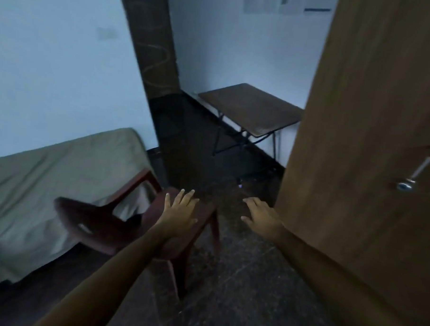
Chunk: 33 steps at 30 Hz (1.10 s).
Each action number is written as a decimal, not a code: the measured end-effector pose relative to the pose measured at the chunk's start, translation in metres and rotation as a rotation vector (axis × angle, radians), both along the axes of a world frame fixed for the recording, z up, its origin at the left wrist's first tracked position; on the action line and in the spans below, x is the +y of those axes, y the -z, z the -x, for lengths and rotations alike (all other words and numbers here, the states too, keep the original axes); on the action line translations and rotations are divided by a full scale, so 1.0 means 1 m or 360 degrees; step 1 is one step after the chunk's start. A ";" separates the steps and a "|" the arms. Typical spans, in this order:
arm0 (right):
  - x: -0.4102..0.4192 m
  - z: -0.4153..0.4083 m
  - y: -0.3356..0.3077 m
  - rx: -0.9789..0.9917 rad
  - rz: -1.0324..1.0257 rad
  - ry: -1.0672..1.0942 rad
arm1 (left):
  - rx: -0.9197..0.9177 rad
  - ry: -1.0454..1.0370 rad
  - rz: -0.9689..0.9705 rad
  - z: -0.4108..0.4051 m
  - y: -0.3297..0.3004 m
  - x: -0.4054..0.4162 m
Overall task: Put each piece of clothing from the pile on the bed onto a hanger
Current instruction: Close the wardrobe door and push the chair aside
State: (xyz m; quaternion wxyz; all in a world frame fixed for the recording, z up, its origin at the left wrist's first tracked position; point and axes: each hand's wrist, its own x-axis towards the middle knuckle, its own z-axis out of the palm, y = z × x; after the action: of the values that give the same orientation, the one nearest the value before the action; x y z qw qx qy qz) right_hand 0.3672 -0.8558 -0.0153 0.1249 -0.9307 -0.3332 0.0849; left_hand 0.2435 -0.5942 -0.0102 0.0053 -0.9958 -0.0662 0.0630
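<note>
Just two empty hands (fingers spread): left hand (181,214), right hand (263,218), one bed (48,170)

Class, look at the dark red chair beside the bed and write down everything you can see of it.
The chair looks like dark reddish-brown moulded plastic, with a curved backrest that has a small slot, open-sided armrests, a flat seat and straight legs. It stands upright on the dark floor, close against the mattress, blurred in this view. The left hand is stretched open over its seat; whether it touches cannot be told.
</note>
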 end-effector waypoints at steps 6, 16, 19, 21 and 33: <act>0.132 0.074 0.021 0.0083 -0.0111 -0.0291 | 0.0120 -0.0177 -0.0176 0.095 -0.002 0.148; 0.358 0.182 0.053 0.0266 -0.0216 -0.0399 | 0.0237 -0.0134 -0.0088 0.203 0.021 0.367; 0.410 0.213 0.048 0.0480 -0.0179 -0.0384 | 0.0389 -0.0068 -0.0106 0.213 0.028 0.416; 0.436 0.231 0.052 0.0515 -0.0080 -0.0398 | 0.0471 -0.0014 -0.0120 0.212 0.034 0.443; 0.480 0.237 0.100 0.0248 0.0283 -0.0328 | 0.0490 0.0794 -0.0375 0.143 0.095 0.513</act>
State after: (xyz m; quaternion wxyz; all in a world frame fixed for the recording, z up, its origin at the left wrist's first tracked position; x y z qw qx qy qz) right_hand 0.1302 -0.3763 -0.1153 0.0582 -0.8896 -0.4074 0.1984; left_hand 0.1003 -0.0812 -0.1049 0.1460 -0.9526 0.1750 0.2016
